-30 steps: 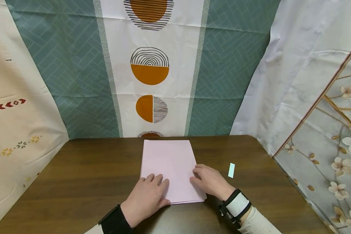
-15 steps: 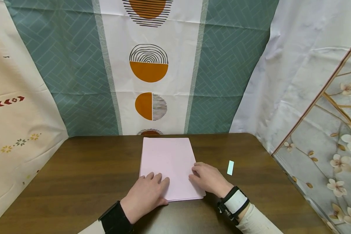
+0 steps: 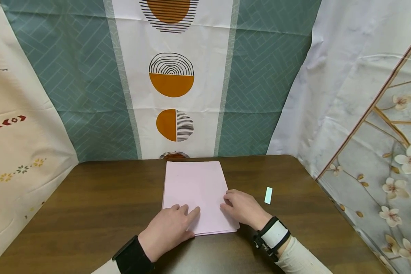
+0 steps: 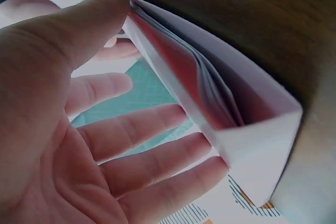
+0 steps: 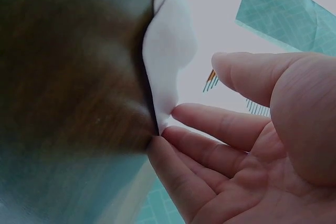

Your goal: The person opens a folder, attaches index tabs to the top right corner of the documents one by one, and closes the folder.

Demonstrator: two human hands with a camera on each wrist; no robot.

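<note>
A pale pink paper folder (image 3: 195, 180) lies flat on the table in the head view. My left hand (image 3: 168, 231) rests over its near left corner, fingers spread on top and thumb at the near edge. The left wrist view looks into the folder's open end (image 4: 260, 140), where several thin sheets (image 4: 210, 85) stand between its sides. At the folder's right edge lies my right hand (image 3: 244, 208), its fingertips touching that side and the thumb over the top. In the right wrist view, the edge of the folder (image 5: 168, 51) bulges and waves a little.
A small pale mint strip (image 3: 268, 195) lies on the brown wooden table (image 3: 116, 190), right of the folder. Behind the table hangs a green and white patterned curtain (image 3: 205, 76). Floral cloth (image 3: 373, 182) borders the right side, and cream cloth (image 3: 27, 144) the left.
The whole head view has shifted slightly. Both hands stay at the folder in nearly the same places.
</note>
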